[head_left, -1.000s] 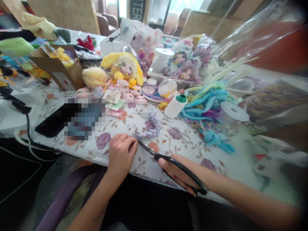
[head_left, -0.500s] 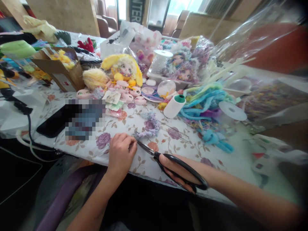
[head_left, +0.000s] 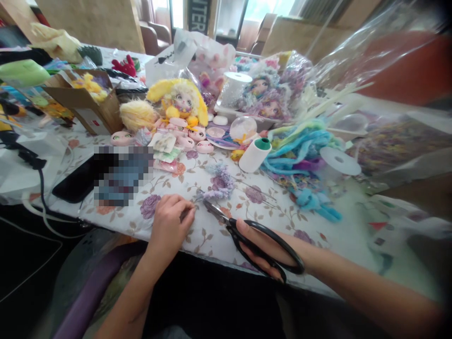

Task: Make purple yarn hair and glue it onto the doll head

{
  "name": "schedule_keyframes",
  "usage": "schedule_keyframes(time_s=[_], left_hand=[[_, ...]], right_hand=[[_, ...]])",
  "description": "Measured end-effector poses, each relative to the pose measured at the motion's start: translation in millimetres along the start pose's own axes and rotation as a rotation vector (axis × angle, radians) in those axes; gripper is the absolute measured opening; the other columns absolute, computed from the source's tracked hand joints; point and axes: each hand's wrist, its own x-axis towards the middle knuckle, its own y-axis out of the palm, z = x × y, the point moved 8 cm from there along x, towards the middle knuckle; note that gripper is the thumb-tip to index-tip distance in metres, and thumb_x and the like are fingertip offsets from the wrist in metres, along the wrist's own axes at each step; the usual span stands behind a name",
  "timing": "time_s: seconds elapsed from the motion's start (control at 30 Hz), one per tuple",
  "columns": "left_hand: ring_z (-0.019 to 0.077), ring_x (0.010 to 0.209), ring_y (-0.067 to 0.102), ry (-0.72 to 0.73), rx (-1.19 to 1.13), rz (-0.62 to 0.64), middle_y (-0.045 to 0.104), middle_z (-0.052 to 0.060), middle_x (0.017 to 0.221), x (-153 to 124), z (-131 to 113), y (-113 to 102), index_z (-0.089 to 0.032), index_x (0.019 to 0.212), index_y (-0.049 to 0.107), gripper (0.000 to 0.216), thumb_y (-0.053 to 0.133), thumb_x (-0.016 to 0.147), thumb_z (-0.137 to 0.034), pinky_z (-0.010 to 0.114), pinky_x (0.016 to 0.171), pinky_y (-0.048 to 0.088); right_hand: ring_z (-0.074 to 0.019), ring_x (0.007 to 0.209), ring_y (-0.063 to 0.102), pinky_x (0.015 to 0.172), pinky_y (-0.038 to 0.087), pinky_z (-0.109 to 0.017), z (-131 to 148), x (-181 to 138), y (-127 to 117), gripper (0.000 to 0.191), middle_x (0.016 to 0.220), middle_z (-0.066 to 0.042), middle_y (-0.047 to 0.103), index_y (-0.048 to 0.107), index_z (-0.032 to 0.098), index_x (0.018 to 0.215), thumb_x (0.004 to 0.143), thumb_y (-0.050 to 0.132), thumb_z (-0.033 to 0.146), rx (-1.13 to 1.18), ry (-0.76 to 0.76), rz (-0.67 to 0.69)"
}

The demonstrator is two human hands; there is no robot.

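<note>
My right hand grips black-handled scissors, its thumb and fingers through the loops. The blades point up and left, slightly parted, with the tips just below a curved strip of fluffy lilac yarn lying on the tablecloth. To the left of the blades, my left hand rests near the table's front edge, fingers curled and thumb pressed against them. Whatever it may pinch is hidden. A gap separates this hand from the yarn and the scissors. Thin needle-like rods lie right of the yarn.
Behind the yarn stand a white thread cone, doll faces and a yellow-eared doll. Blue yarn and a white spool are at the right. A black phone and a cardboard box lie left.
My left hand has drawn back left, away from the yarn's end and the scissor tips. The scissor blades have parted slightly. The yarn strip stays in place.
</note>
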Motion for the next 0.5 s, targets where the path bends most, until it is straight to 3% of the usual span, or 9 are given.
schedule_keyframes(time_s=[0.27,0.43,0.5], left_hand=[[0.0259,0.09,0.058,-0.005,0.1,-0.129,0.065,0.008,0.087,35.5,28.5,-36.6,-0.016,0.085,0.07,0.02,0.055,0.09,-0.027,0.04,0.087,0.045],[0.0271,0.096,0.057,0.079,0.196,-0.004,0.069,0.009,0.092,64.3,23.6,-26.8,-0.016,0.09,0.074,0.027,0.05,0.093,-0.027,0.043,0.092,0.044],[0.0266,0.096,0.058,0.079,0.192,-0.033,0.069,0.009,0.094,67.5,22.6,-28.3,-0.019,0.089,0.075,0.024,0.053,0.091,-0.026,0.042,0.091,0.045]], right_hand=[[-0.004,0.034,0.04,0.036,0.034,-0.015,-8.6,-4.5,-1.4,0.073,0.049,0.006,0.045,0.045,0.018,0.068,0.078,0.027,0.088,-0.054,-0.03,0.051],[-0.0053,0.037,0.039,0.037,0.033,-0.015,-22.7,-16.1,-4.6,0.076,0.05,0.006,0.044,0.046,0.019,0.071,0.074,0.026,0.092,-0.066,0.022,0.018],[-0.0058,0.038,0.04,0.038,0.034,-0.017,-25.7,-19.1,-5.2,0.077,0.051,0.005,0.045,0.047,0.019,0.074,0.073,0.025,0.093,-0.096,0.034,0.002]])
